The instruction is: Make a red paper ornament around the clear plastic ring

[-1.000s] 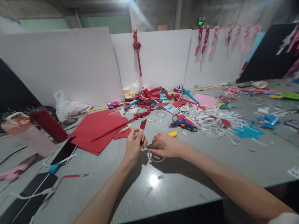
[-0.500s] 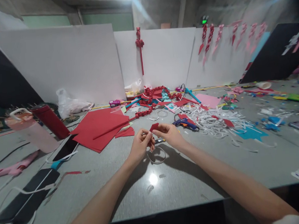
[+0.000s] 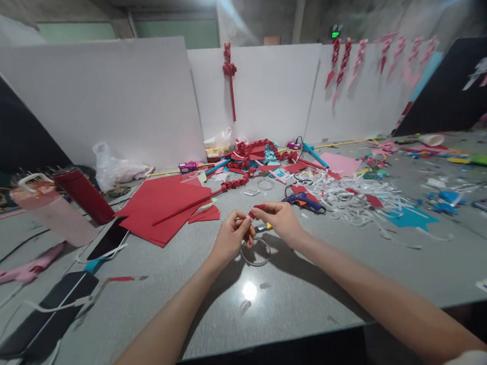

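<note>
A small piece of red paper (image 3: 257, 209) is pinched between my two hands above the middle of the table. My left hand (image 3: 234, 234) grips its near-left side with thumb and fingers. From the other side my right hand (image 3: 281, 220) holds the paper by its fingertips. The paper looks narrow and bent, and the fingers cover part of it. Just below the hands lies a clear tape ring (image 3: 256, 254). A knife-like tool with a yellow end (image 3: 268, 226) lies partly hidden behind my hands.
Red sheets (image 3: 161, 206) lie to the left, near a pink bottle (image 3: 56, 214) and a red flask (image 3: 83, 195). A blue glue gun (image 3: 304, 200) and white paper strips (image 3: 346, 197) lie to the right. A black power bank (image 3: 47, 316) with cables sits front left.
The red paper was a flatter, wider face between my fingers; now it appears narrower and turned or folded. My right fingers have shifted slightly over it.
</note>
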Tool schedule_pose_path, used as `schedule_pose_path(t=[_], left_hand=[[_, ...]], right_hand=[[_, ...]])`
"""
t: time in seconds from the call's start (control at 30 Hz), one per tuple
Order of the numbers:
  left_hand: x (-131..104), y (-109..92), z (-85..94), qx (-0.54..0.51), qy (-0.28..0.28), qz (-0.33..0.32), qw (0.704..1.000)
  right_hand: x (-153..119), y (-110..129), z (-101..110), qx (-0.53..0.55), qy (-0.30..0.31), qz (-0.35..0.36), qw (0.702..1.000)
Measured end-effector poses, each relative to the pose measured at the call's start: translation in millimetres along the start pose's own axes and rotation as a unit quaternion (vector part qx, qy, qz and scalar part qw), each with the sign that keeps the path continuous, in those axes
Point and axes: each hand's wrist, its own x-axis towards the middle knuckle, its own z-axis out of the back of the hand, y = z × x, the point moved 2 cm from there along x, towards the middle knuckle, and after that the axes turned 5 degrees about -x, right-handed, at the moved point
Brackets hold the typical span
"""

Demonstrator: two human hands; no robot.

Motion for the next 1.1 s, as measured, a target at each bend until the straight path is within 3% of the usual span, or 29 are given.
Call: schedule_pose_path(t=[0.33, 0.5, 0.67, 0.8, 1.0, 1.1], left_hand=[[2, 4, 6.3, 0.032, 0.017, 0.026, 0.999], [0, 4, 7.1, 0.052, 0.067, 0.053, 0.995], [-1, 7, 10.3, 0.093, 0.073, 0.046, 0.992], [0, 13, 12.7, 0.108, 0.064, 0.055, 0.991], [3, 18, 17.2, 0.102, 0.073, 0.086, 0.988], [4, 18, 20.3, 0.104, 0.085, 0.088, 0.987]], right_hand=[[4, -1, 7, -0.026, 0.083, 0.044, 0.995], [5, 3, 16, -0.150, 0.145, 0.122, 0.970], [5, 4, 19, -0.211, 0.162, 0.199, 0.943], [7, -1, 19, -0.290, 0.174, 0.282, 0.898], [10, -12, 15, -0.471, 0.191, 0.379, 0.773], [11, -16, 14, -0.480, 0.180, 0.376, 0.772]])
